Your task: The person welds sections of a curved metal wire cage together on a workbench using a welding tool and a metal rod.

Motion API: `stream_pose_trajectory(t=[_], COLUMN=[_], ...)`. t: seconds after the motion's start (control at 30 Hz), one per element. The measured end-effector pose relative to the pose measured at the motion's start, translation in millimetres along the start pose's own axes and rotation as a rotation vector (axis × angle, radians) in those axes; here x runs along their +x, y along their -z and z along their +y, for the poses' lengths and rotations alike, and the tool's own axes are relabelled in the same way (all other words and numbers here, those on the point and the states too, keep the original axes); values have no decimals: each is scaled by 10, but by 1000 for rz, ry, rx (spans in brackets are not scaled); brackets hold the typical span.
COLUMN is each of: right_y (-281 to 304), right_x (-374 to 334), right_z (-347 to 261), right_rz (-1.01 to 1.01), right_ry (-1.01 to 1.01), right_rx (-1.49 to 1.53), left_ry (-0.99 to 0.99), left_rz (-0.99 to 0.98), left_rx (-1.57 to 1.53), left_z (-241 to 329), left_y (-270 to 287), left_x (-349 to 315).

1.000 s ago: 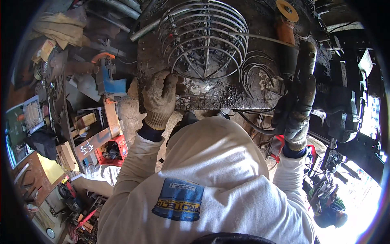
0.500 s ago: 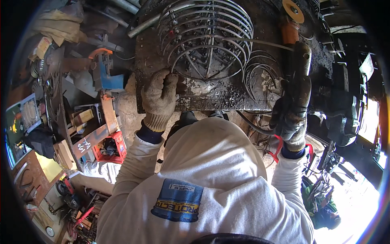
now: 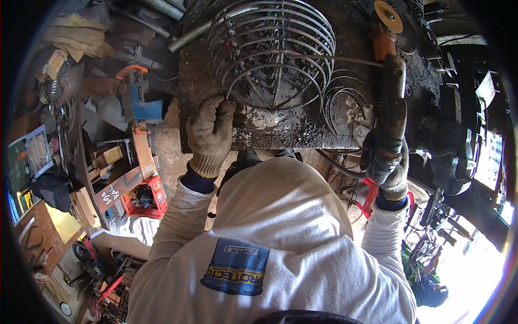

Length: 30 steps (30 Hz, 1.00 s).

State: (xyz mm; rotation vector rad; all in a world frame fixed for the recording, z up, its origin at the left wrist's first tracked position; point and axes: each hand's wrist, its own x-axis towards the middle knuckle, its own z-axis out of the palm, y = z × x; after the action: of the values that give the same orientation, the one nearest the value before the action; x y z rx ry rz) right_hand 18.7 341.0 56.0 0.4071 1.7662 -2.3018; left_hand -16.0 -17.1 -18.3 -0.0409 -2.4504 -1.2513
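My left hand (image 3: 210, 132), in a knitted work glove, is closed on the near left end of a round cage of bent metal rods (image 3: 279, 75). The cage lies on a dark, grimy worktable (image 3: 313, 141), its curved rods stacked in rows and crossed by straight bars. On the right, my gloved right hand (image 3: 389, 162) is wrapped around the rear of an angle grinder (image 3: 398, 81). Its orange head and tan disc (image 3: 388, 16) point away from me, right of the cage. Whether the disc spins I cannot tell.
A loose coil of thin rod (image 3: 345, 89) lies between cage and grinder. Behind the cage's left side rests a metal pipe (image 3: 189, 40). A blue and orange clamp-like tool (image 3: 144, 108) and a red crate (image 3: 161, 197) stand at left. A dark cable (image 3: 342, 170) hangs below the table edge.
My right hand and the grinder's rear have shifted slightly, the hand a little to the right and the grinder's body a little left. My left hand stays on the cage.
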Motion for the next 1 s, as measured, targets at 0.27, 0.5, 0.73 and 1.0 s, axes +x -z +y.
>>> stream_pose_trajectory(t=[0.27,0.5,0.73,1.0], right_y=[38,95,204,235], right_x=[53,88,137,141], right_z=[-95,-112,-141,-138], right_rz=[-86,-22,-75,-31], right_ry=[53,55,10,62], right_rx=[-132,-285,-171,-324], left_ry=[129,122,178,182], left_rz=[-25,-39,-40,-36], left_rx=[-151,-74,-69,-128], left_z=[27,-174,-143,-107], left_y=[-25,-75,-86,-75], left_x=[-30,-103,-134,-99])
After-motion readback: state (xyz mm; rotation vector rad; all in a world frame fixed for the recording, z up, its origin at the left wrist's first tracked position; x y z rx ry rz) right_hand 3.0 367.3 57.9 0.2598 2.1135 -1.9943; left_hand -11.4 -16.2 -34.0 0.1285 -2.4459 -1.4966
